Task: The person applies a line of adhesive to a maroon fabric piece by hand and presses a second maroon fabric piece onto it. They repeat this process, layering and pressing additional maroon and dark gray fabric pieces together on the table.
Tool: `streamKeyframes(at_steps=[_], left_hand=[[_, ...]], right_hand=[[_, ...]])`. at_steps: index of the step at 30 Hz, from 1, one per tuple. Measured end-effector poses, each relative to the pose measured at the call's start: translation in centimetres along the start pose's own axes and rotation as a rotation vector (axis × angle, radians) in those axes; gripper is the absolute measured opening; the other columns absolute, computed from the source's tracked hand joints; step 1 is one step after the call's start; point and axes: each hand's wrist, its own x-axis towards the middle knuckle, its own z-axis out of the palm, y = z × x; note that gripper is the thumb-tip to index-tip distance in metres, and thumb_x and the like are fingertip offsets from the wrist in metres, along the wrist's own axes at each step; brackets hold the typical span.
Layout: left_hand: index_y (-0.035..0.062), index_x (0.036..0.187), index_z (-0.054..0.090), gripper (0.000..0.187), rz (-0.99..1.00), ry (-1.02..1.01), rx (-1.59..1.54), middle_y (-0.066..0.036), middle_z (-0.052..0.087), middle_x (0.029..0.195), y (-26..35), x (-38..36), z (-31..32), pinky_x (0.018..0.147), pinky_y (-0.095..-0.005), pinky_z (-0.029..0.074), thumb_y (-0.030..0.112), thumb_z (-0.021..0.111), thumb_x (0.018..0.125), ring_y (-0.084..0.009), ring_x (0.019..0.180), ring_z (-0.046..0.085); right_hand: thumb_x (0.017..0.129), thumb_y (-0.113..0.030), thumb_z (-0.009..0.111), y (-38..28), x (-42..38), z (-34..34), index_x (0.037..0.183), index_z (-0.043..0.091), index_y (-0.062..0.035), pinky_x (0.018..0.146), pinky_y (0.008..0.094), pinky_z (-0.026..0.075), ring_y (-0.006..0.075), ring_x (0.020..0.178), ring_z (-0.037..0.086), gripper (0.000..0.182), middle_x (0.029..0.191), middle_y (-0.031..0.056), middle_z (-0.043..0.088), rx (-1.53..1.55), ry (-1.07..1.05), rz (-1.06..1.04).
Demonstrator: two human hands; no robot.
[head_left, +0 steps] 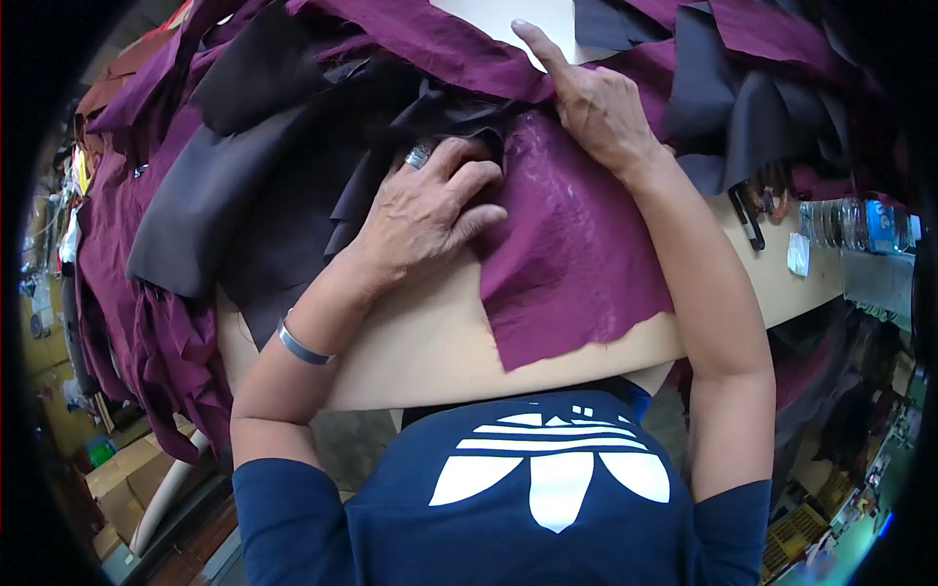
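Observation:
My left hand, with a ring and a wrist bracelet, rests where dark cloth meets a purple cloth piece. Its fingers curl into the dark folds, hiding some of the tips, and its thumb lies over the purple edge. To the right, my right hand has one finger stretched out forward. The other fingers are folded down at a purple strip, and what they grip is partly hidden. The purple piece hangs toward me between my forearms, with a frayed lower edge and pale marks.
A pale tabletop curves in front of me. Purple cloth is heaped over its left side, and more dark pieces lie at the back right. A black-handled tool and a plastic bottle are at the right. Cardboard boxes stand below left.

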Motion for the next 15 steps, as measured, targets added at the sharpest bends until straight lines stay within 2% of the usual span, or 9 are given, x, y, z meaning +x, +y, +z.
streamKeyframes(at_steps=[1,2,3,6,7,10,13,14,15], left_hand=[[0.0153,0.118,0.054,0.037,0.017,-0.035,0.000,-0.013,0.049,0.119,-0.3,-0.1,-0.1,0.086,-0.0391,0.040,0.035,0.056,0.087,-0.0309,0.105,0.051],[0.0161,0.121,0.053,0.039,0.018,-0.070,-0.022,-0.014,0.048,0.121,-0.3,-0.2,-0.4,0.086,-0.0394,0.040,0.035,0.056,0.086,-0.0311,0.105,0.051],[0.0169,0.124,0.052,0.042,0.018,-0.105,-0.047,-0.014,0.047,0.122,-0.1,-0.4,-0.9,0.087,-0.0397,0.040,0.035,0.056,0.086,-0.0313,0.106,0.051],[0.0188,0.129,0.050,0.051,0.044,-0.174,-0.129,-0.017,0.046,0.128,-0.8,-0.8,-1.3,0.092,-0.0424,0.040,0.033,0.059,0.081,-0.0341,0.110,0.050],[0.0183,0.129,0.050,0.052,0.054,-0.184,-0.199,-0.017,0.046,0.128,-1.2,-0.7,-1.6,0.093,-0.0429,0.040,0.032,0.060,0.080,-0.0347,0.111,0.050],[0.0167,0.128,0.051,0.058,0.066,-0.196,-0.266,-0.018,0.046,0.130,-1.9,-0.4,-2.0,0.097,-0.0439,0.040,0.031,0.064,0.074,-0.0367,0.114,0.049],[0.0150,0.127,0.052,0.059,0.049,-0.187,-0.221,-0.017,0.048,0.128,-1.2,0.1,-2.0,0.097,-0.0438,0.040,0.034,0.067,0.073,-0.0361,0.113,0.050],[0.0142,0.126,0.053,0.058,0.034,-0.163,-0.205,-0.017,0.049,0.127,-1.1,0.1,-1.9,0.096,-0.0431,0.041,0.033,0.068,0.074,-0.0354,0.113,0.050],[0.0133,0.125,0.053,0.056,0.020,-0.138,-0.190,-0.016,0.050,0.126,-1.0,0.2,-1.8,0.096,-0.0425,0.041,0.031,0.068,0.074,-0.0348,0.112,0.051]], right_hand=[[0.072,0.002,0.055,0.1,0.4,-0.1,0.144,0.023,-0.0217,0.056,0.0455,0.047,0.0330,0.055,0.059,0.082,0.059,0.0156,0.057,0.014,0.018,0.007],[0.072,0.001,0.055,0.1,0.5,-0.2,0.144,0.023,-0.0213,0.056,0.0454,0.047,0.0330,0.055,0.059,0.082,0.059,0.0156,0.057,0.027,0.033,0.012],[0.075,-0.001,0.056,-0.1,0.3,-0.8,0.143,0.024,-0.0212,0.066,0.0437,0.050,0.0363,0.068,0.062,0.078,0.072,0.0197,0.062,0.065,-0.099,0.172],[0.080,-0.006,0.058,-2.1,-1.4,-4.0,0.143,0.023,-0.0219,0.080,0.0425,0.048,0.0399,0.084,0.062,0.074,0.090,0.0244,0.063,0.444,-0.042,0.306],[0.081,-0.010,0.062,-1.8,-2.9,-4.7,0.144,0.021,-0.0217,0.089,0.0435,0.044,0.0400,0.099,0.059,0.076,0.105,0.0249,0.061,0.457,-0.174,0.413],[0.080,-0.003,0.062,-3.4,-7.1,-7.8,0.144,0.023,-0.0209,0.083,0.0350,0.046,0.0322,0.082,0.064,0.077,0.089,0.0175,0.063,0.374,-0.316,0.466],[0.080,0.005,0.057,-1.6,-8.1,-9.0,0.143,0.028,-0.0212,0.072,0.0248,0.043,0.0219,0.065,0.055,0.074,0.072,0.0104,0.052,0.285,-0.191,0.493],[0.079,0.009,0.053,-0.9,-8.1,-8.6,0.141,0.031,-0.0223,0.061,0.0221,0.037,0.0171,0.058,0.043,0.073,0.066,0.0079,0.037,0.334,-0.099,0.494],[0.080,0.008,0.054,-0.5,-8.1,-8.1,0.141,0.032,-0.0223,0.062,0.0233,0.039,0.0185,0.060,0.047,0.072,0.066,0.0085,0.042,0.271,-0.067,0.456]])
